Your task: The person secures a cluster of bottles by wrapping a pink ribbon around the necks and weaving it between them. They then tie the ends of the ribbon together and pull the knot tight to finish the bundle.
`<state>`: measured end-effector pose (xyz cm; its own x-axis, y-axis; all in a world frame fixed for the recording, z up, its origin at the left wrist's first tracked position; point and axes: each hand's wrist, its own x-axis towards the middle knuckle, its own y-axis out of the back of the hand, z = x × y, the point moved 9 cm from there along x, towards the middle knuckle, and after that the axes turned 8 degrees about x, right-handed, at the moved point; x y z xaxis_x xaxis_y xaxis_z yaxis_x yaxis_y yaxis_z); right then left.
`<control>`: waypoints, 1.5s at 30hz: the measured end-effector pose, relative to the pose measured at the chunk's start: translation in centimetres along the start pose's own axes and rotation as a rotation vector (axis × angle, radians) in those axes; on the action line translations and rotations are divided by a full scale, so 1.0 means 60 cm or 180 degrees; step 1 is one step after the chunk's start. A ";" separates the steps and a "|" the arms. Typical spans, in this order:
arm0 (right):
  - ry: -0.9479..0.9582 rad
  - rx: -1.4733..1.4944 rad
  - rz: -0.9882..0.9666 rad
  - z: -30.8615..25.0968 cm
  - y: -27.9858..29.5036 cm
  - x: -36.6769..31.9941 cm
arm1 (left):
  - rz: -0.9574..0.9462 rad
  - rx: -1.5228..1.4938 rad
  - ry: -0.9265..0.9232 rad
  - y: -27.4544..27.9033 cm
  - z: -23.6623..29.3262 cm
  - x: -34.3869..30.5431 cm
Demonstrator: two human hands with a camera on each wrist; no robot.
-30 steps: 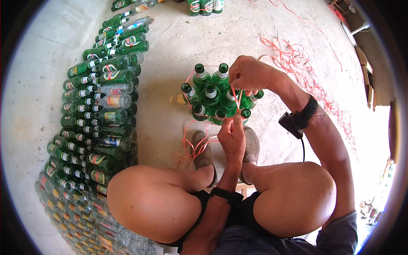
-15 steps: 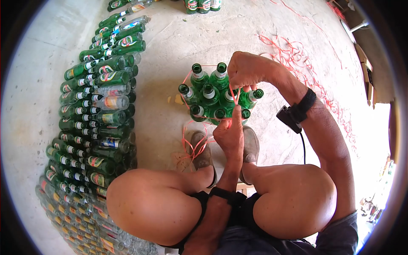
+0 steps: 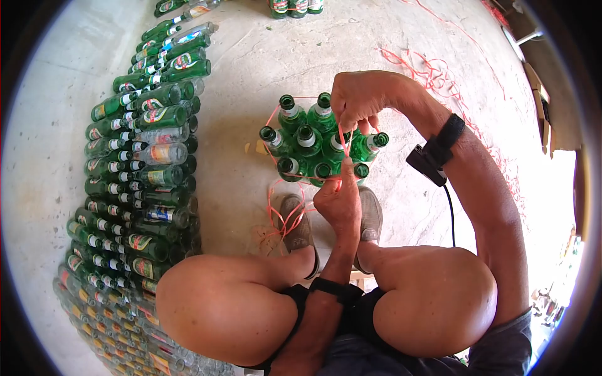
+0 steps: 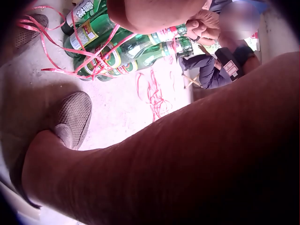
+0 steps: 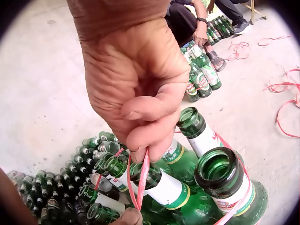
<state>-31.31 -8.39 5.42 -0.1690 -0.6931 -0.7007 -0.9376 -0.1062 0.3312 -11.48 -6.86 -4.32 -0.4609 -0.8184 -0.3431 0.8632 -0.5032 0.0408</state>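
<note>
A cluster of green glass bottles (image 3: 307,141) stands upright on the floor between the feet, with pink plastic twine (image 3: 272,117) running around its outside. My right hand (image 3: 362,100) is over the right side of the cluster, fingers curled, pinching a doubled strand of the twine (image 5: 141,185). At the near edge of the bottles, my left hand (image 3: 338,203) grips the twine low down, its thumb pointing up along the strand. The strand is drawn between the two hands beside a bottle neck. In the left wrist view, loose twine ends (image 4: 96,63) hang across the bottle labels.
Rows of stacked bottles (image 3: 157,156) lie along the left. Another tied bundle (image 3: 296,7) stands at the far edge. Tangled pink twine (image 3: 433,75) is spread over the floor at the right. Another person (image 4: 208,70) sits nearby. Shoes (image 3: 370,216) flank the near side.
My left thumb has straightened upward along the twine, and the open loop between the hands has narrowed. My right hand has shifted slightly up and left in the head view.
</note>
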 end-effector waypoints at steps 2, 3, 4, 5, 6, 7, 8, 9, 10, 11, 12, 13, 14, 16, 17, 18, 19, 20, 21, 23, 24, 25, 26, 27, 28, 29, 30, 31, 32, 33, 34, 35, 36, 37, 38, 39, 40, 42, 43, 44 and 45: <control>-0.0040 -0.0076 -0.0069 0.001 0.001 0.004 | 0.0037 -0.0027 0.0054 -0.001 -0.004 0.000; -0.0067 -0.0063 -0.0108 0.003 0.000 0.008 | 0.0055 -0.0039 0.0074 -0.001 -0.006 0.000; -0.0095 -0.0052 -0.0146 0.005 0.000 0.011 | 0.0051 -0.0053 0.0049 -0.001 -0.008 0.001; -0.0097 -0.0050 -0.0153 0.008 0.002 0.013 | 0.0047 -0.0069 0.0027 0.000 -0.011 0.002; -0.0102 -0.0046 -0.0165 0.007 0.001 0.013 | 0.0051 -0.0072 0.0016 0.000 -0.009 0.001; -0.0106 -0.0044 -0.0179 0.007 0.001 0.013 | 0.0054 -0.0076 0.0005 0.000 -0.007 0.001; -0.0105 -0.0048 -0.0182 0.007 0.000 0.014 | 0.0063 -0.0068 0.0000 -0.001 -0.006 0.000; -0.0104 -0.0052 -0.0184 0.007 0.000 0.014 | 0.0070 -0.0060 -0.0006 -0.001 -0.003 -0.001; -0.0103 -0.0059 -0.0185 0.007 0.001 0.013 | 0.0010 -0.0023 0.0055 -0.002 -0.007 -0.001; -0.0081 -0.0076 -0.0174 0.006 0.003 0.013 | -0.0051 0.0012 0.0114 0.000 -0.013 0.000; -0.0059 -0.0090 -0.0166 0.005 0.004 0.012 | -0.0111 0.0050 0.0175 -0.001 -0.014 0.000; -0.0036 -0.0103 -0.0159 0.005 0.004 0.013 | -0.0107 -0.0008 0.0181 -0.001 -0.013 0.000; -0.0040 -0.0114 -0.0155 0.005 0.004 0.013 | -0.0100 -0.0067 0.0186 -0.001 -0.012 -0.001; -0.0045 -0.0138 -0.0147 0.005 0.004 0.013 | -0.0093 -0.0110 0.0197 -0.002 -0.013 -0.002; -0.0006 -0.0139 -0.0151 0.003 0.004 0.014 | -0.0091 -0.0093 0.0198 -0.001 -0.017 0.000; 0.0032 -0.0139 -0.0154 0.001 0.003 0.014 | -0.0090 -0.0077 0.0201 -0.001 -0.014 0.001; 0.0068 -0.0138 -0.0158 -0.001 0.002 0.015 | -0.0079 -0.0089 0.0193 -0.001 -0.011 0.000; 0.0096 -0.0178 -0.0128 -0.002 0.001 0.016 | -0.0067 -0.0102 0.0185 -0.001 -0.008 -0.002; 0.0123 -0.0220 -0.0095 -0.007 -0.001 0.015 | -0.0057 -0.0116 0.0176 -0.002 -0.003 -0.003; 0.0184 -0.0282 -0.0049 -0.014 -0.005 0.016 | -0.0079 -0.0187 0.0213 -0.005 -0.007 -0.003; 0.0214 -0.0299 -0.0039 -0.015 -0.008 0.018 | -0.0091 -0.0222 0.0233 -0.006 -0.008 -0.004; 0.0245 -0.0316 -0.0027 -0.019 -0.011 0.018 | -0.0094 -0.0254 0.0290 -0.007 -0.009 -0.005; 0.0155 -0.0417 0.0046 -0.017 -0.011 0.019 | -0.0095 -0.0286 0.0346 -0.008 -0.010 -0.006; 0.0066 -0.0518 0.0119 -0.020 -0.013 0.018 | -0.0097 -0.0317 0.0402 -0.008 -0.013 -0.006; -0.0022 -0.0616 0.0192 -0.021 -0.014 0.016 | -0.0106 -0.0404 0.0394 -0.009 -0.015 -0.005; -0.0045 -0.0595 0.0286 -0.018 -0.015 0.018 | -0.0113 -0.0490 0.0386 -0.011 -0.018 -0.004; -0.0071 -0.0574 0.0379 -0.015 -0.018 0.021 | -0.0121 -0.0579 0.0380 -0.013 -0.018 -0.004; -0.0098 -0.0553 0.0470 -0.012 -0.019 0.022 | -0.0054 -0.0519 0.0355 -0.012 -0.018 -0.005; -0.0119 -0.0534 0.0494 -0.008 -0.021 0.023 | 0.0014 -0.0458 0.0328 -0.010 -0.018 -0.006; -0.0136 -0.0514 0.0517 -0.008 -0.023 0.021 | 0.0084 -0.0394 0.0298 -0.006 -0.018 -0.006; -0.0154 -0.0496 0.0539 -0.007 -0.023 0.021 | 0.0061 -0.0212 0.0280 -0.003 -0.017 -0.007; -0.0118 -0.0511 0.0536 -0.006 -0.024 0.023 | 0.0032 -0.0033 0.0263 0.004 -0.018 -0.009; -0.0084 -0.0523 0.0532 -0.004 -0.025 0.026 | 0.0001 0.0147 0.0247 0.009 -0.021 -0.012; -0.0049 -0.0534 0.0530 -0.003 -0.027 0.028 | -0.0022 0.0191 0.0264 0.014 -0.025 -0.016; -0.0086 -0.0559 0.0530 0.002 -0.027 0.030 | -0.0045 0.0235 0.0276 0.018 -0.028 -0.017; -0.0120 -0.0587 0.0529 0.001 -0.027 0.028 | -0.0064 0.0277 0.0285 0.022 -0.031 -0.020; -0.0153 -0.0613 0.0526 0.000 -0.028 0.026 | -0.0057 0.0314 0.0219 0.027 -0.032 -0.026; -0.0029 -0.0537 0.0535 0.001 -0.030 0.032 | -0.0042 0.0385 0.0078 0.034 -0.025 -0.038; 0.0028 -0.0503 0.0541 0.003 -0.031 0.032 | -0.0042 0.0319 0.0095 0.035 -0.021 -0.045; 0.0045 -0.0436 0.0580 0.008 -0.029 0.030 | -0.0042 0.0253 0.0114 0.036 -0.017 -0.054; 0.0065 -0.0367 0.0617 0.003 -0.029 0.021 | -0.0041 0.0190 0.0132 0.037 -0.012 -0.059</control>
<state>-29.95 -8.93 3.85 -0.3354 -0.7227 -0.6043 -0.8470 -0.0495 0.5293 -7.76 -4.90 -3.68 -0.4620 -0.8002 -0.3824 0.8428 -0.5303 0.0915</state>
